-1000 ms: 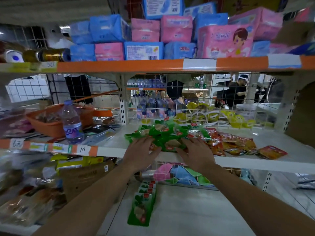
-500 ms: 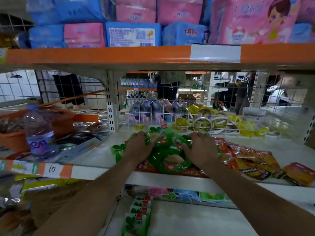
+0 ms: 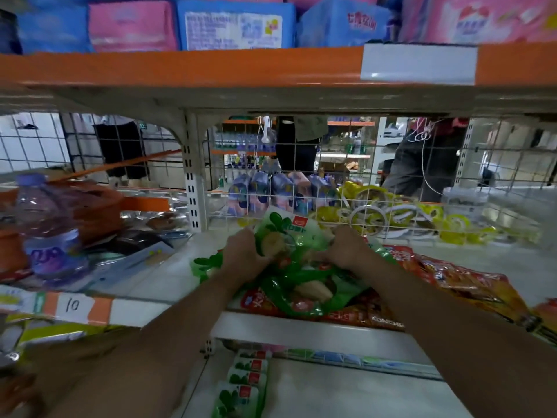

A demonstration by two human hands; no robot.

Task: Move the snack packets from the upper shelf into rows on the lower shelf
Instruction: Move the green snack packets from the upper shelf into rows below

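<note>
Lower shelf [image 3: 346,387]: one row begun, green packets [image 3: 245,378] overlapping front to back at its left edge; the rest bare.
Upper shelf [image 3: 168,282]: stock remaining. Left hand [image 3: 244,256] and right hand [image 3: 346,248] closed on either side of a green heap [image 3: 298,267], one packet tipped upright between them. Red packets [image 3: 458,279] spread flat to the right, untouched.
Judgement: early stage; most transfer outstanding.
</note>
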